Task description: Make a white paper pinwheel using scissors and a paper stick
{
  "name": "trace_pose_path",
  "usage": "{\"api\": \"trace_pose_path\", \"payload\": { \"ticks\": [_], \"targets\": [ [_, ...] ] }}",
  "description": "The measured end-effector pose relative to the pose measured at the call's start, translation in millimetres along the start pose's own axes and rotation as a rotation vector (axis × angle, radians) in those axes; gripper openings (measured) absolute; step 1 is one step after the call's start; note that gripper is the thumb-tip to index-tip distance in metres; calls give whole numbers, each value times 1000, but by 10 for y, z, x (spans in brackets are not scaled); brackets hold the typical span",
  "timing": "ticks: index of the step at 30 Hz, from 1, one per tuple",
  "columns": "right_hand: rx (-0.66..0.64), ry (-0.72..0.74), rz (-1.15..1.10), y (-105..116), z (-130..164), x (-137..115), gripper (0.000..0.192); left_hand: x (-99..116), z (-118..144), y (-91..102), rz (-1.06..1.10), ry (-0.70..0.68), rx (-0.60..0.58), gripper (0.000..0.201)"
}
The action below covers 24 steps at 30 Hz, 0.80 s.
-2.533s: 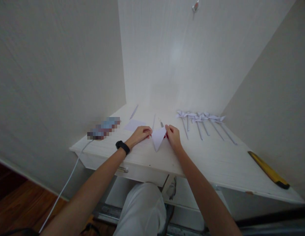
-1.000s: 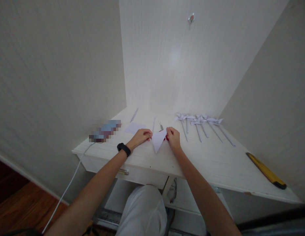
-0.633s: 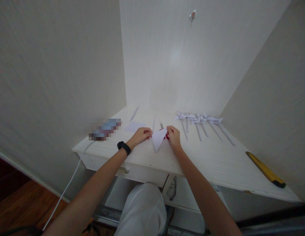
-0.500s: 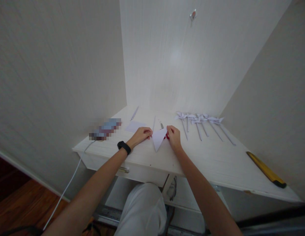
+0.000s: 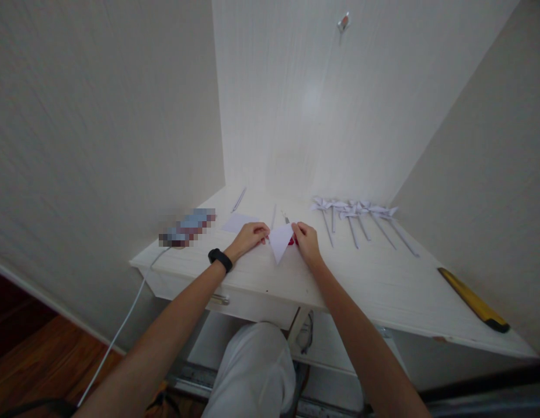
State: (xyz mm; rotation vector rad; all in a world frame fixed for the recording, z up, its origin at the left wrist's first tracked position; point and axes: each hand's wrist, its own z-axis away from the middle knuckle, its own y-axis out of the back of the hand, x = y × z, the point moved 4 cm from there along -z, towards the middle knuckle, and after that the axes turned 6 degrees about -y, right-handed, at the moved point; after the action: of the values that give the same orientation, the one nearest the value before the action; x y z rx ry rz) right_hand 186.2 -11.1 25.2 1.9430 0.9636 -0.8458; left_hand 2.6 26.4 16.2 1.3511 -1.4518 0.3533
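A folded triangle of white paper (image 5: 280, 241) is held between my two hands over the table, one corner pointing down toward me. My left hand (image 5: 253, 233) pinches its left corner; a black band circles that wrist. At the right corner, the fingers of my right hand (image 5: 306, 239) are closed on the same paper. Partly hidden behind the paper and my right fingers lie red-handled scissors (image 5: 291, 241). A flat white sheet (image 5: 239, 223) rests on the table just beyond my left hand.
Several paper pinwheels on sticks (image 5: 351, 210) lie at the back right. Thin rolled paper sticks (image 5: 239, 200) are at the back left. A pixelated device (image 5: 188, 227) with a white cable (image 5: 122, 328) sits at left. A yellow and black tool (image 5: 472, 299) lies near the right edge.
My right hand has shifted slightly left, closer to my left hand, and the paper triangle looks a little narrower. Both hands keep their hold on it.
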Motion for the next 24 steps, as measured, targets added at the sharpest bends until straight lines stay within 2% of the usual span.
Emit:
{"api": "trace_pose_path", "payload": {
  "ticks": [8,15,19,24],
  "targets": [
    [1,30,4,-14,-12,-1,37,-27,-10,7,-11,-6,8,19],
    [-87,-23,-44,-69,-16,48,42,1,-18,14,1,-21,24,21],
    [-159,-68,-98,-109,-20,83,41,9,-18,-4,50,-31,-7,20],
    [-173,-77,-99,-115,-25,95,38,2,-12,-7,45,-30,-12,21]
  ]
}}
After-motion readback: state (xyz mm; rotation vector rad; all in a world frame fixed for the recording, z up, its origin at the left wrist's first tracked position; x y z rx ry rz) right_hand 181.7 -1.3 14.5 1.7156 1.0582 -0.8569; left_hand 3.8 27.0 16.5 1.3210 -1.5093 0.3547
